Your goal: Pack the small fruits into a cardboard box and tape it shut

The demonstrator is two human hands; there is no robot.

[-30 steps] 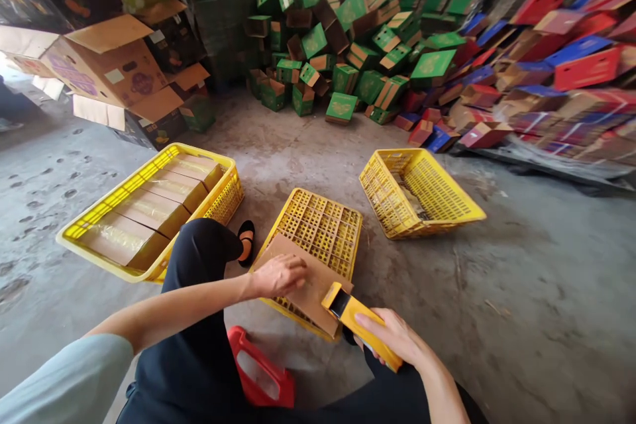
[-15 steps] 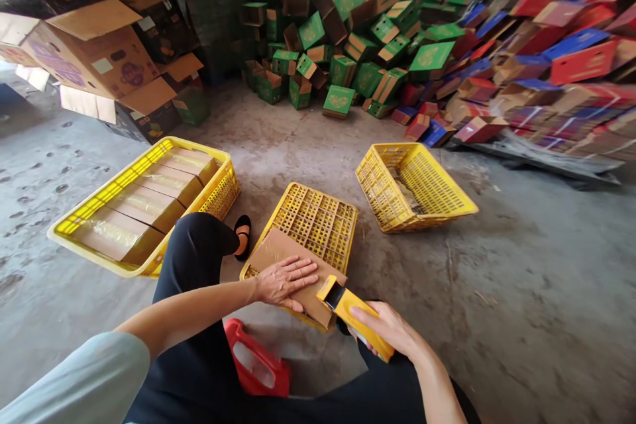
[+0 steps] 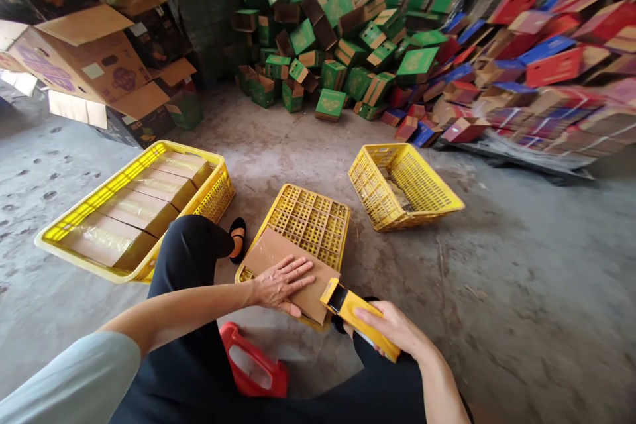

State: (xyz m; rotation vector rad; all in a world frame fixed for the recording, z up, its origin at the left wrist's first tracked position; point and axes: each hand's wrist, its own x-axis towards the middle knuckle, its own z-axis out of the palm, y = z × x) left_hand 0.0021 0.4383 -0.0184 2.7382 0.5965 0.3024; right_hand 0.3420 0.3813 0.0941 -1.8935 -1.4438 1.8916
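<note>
My left hand (image 3: 281,283) lies flat with fingers spread on a brown cardboard box (image 3: 278,253), pressing it down. The box rests on an upturned yellow crate (image 3: 314,218) in front of my knees. My right hand (image 3: 390,330) is closed round a yellow tape dispenser (image 3: 356,314), whose front end touches the box's near right corner.
A yellow crate (image 3: 74,218) at left holds several taped brown boxes. Another yellow crate (image 3: 437,193) stands tilted at right. A red stool (image 3: 253,371) sits under me. Heaps of green boxes (image 3: 338,33) and red and blue boxes (image 3: 536,73) line the back; large cartons (image 3: 84,59) at far left.
My left hand has gone from curled to flat on the box. The dispenser has stayed at the box's near corner. The view has shifted slightly.
</note>
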